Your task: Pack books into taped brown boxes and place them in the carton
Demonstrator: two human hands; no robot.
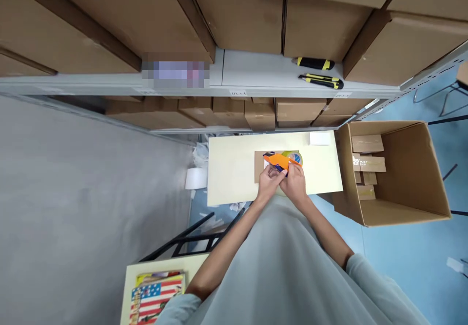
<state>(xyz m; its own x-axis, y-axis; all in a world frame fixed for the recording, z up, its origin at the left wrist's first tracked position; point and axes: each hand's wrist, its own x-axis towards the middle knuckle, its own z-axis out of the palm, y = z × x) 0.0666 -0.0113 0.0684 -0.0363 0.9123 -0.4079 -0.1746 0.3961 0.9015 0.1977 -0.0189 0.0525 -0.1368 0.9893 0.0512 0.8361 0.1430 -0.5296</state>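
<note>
An orange and dark-blue tape dispenser [278, 161] is held over the pale worktable, with a roll of yellowish tape [295, 157] at its right side. My left hand [269, 182] is closed around its lower left part. From the right, my right hand [295, 181] grips it near the roll, fingers bent. Both hands are close together, and some fingertips are hidden. Beneath the dispenser lies a flat brown cardboard piece [259, 170], partly covered by my hands.
The worktable [230, 169] carries a small white box [319, 138] at its back right. An open carton [405, 174] with several small boxes stands right. Shelves of cartons [241, 18] rise ahead, with two box cutters [316, 63] on the ledge. Magazines [157, 296] lie lower left.
</note>
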